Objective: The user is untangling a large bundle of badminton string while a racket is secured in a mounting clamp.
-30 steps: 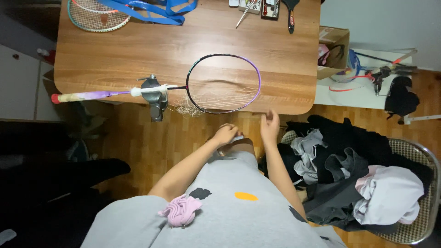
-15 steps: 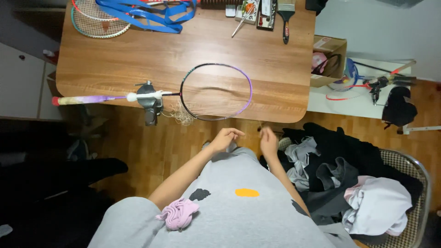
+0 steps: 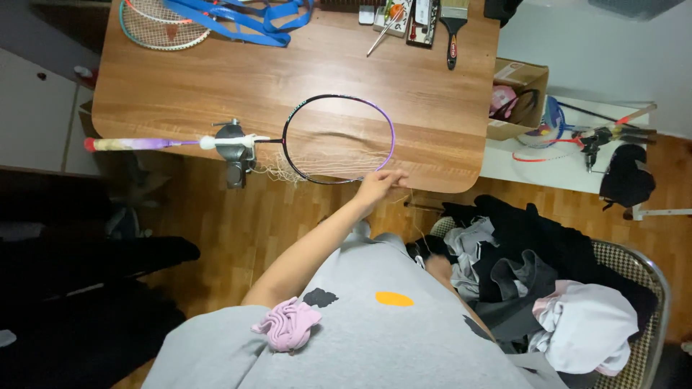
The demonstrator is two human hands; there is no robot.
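A black and purple badminton racket (image 3: 393,137) lies on the wooden table (image 3: 216,79), head near the front edge, its shaft held in a grey clamp (image 3: 234,155). Only a few loose white strings (image 3: 328,162) cross the lower head, and a tangle hangs by the clamp. My left hand (image 3: 378,186) reaches the frame's lower right rim, fingers pinched together on a thin string. That string runs down toward my right hand (image 3: 436,265), which is low by my side, blurred and partly hidden.
A second racket (image 3: 155,29) with blue straps (image 3: 238,18) lies at the table's far left; a brush (image 3: 453,32) and small tools at the far right. A chair piled with clothes (image 3: 548,281) stands right. A cardboard box (image 3: 515,94) sits beyond.
My left hand rose from in front of my lap to the racket's rim. My right hand dropped back and down toward my side, drawing the string out.
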